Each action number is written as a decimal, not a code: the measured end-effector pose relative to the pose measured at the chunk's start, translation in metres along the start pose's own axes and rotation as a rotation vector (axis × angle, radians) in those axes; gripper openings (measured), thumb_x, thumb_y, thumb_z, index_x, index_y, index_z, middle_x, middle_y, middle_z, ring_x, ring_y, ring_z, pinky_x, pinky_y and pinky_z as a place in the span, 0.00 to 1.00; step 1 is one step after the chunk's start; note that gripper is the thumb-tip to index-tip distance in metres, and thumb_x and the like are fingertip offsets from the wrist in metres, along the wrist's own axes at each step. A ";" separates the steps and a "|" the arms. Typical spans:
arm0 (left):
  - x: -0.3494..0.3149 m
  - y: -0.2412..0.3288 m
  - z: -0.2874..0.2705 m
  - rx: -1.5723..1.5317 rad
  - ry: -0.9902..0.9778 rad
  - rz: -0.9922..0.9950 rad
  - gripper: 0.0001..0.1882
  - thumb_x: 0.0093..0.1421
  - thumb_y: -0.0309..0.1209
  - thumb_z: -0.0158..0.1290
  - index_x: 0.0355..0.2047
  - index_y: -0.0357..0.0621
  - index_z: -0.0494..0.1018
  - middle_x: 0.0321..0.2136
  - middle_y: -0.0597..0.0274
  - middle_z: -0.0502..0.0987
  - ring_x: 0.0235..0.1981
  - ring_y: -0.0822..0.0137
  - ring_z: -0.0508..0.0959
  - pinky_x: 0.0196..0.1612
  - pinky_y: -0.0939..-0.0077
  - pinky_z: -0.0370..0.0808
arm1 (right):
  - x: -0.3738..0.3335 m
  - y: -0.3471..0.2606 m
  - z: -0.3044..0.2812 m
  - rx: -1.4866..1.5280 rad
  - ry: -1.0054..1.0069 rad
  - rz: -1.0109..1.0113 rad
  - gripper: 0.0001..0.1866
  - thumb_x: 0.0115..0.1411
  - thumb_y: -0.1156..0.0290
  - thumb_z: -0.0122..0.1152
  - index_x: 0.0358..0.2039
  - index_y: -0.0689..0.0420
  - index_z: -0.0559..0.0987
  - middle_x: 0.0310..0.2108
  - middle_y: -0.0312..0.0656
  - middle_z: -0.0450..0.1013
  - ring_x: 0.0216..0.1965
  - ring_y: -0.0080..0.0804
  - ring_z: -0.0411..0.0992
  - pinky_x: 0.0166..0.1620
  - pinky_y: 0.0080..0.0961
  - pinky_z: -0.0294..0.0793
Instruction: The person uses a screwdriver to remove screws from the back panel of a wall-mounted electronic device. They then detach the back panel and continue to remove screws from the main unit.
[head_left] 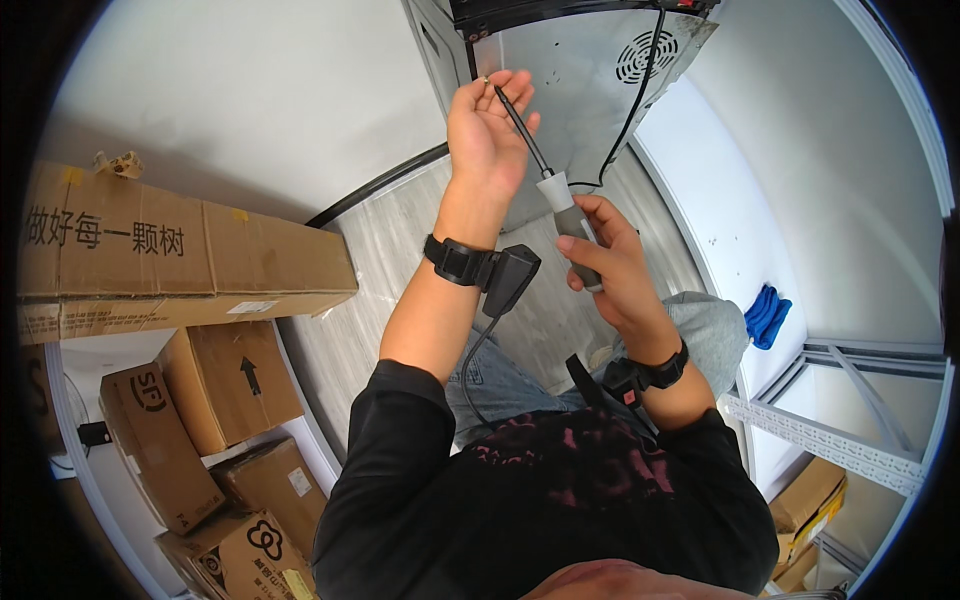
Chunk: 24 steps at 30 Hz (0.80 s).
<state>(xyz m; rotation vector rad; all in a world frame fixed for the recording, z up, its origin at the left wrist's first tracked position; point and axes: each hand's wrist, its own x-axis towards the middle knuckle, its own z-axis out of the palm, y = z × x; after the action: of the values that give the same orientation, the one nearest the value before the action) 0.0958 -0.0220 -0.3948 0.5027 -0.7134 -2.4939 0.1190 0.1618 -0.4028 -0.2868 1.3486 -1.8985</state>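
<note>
My right hand (pixel 613 255) is wrapped round the grey handle of a screwdriver (pixel 575 222), whose dark shaft slants up and left. Palm up, my left hand (pixel 490 135) is raised beside the shaft. Its thumb and forefinger pinch a tiny brass-coloured piece (pixel 487 80) that looks like a screw. The screwdriver's tip is close to that piece; contact is too small to make out. Beyond both hands stands a metal appliance panel (pixel 570 110) with a round slotted vent (pixel 646 57). A black cable (pixel 640 100) hangs down across it.
A long cardboard box (pixel 190 245) lies at the left above a shelf with several cartons (pixel 235 385). On the right, a blue cloth (pixel 767 317) lies on a white surface near a perforated metal shelf beam (pixel 830 445). White walls stand on both sides.
</note>
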 end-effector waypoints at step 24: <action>0.009 0.002 -0.040 0.267 -0.159 0.051 0.14 0.64 0.32 0.41 0.41 0.35 0.71 0.36 0.55 0.77 0.37 0.64 0.76 0.41 0.73 0.73 | 0.005 0.009 -0.007 0.057 0.011 0.056 0.21 0.52 0.75 0.59 0.47 0.60 0.68 0.37 0.37 0.66 0.30 0.19 0.65 0.21 0.15 0.64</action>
<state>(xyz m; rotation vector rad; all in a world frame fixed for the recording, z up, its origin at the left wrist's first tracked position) 0.1079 -0.0441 -0.4270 0.3762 -1.1170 -2.4223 0.1163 0.1619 -0.4146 -0.2082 1.2944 -1.8911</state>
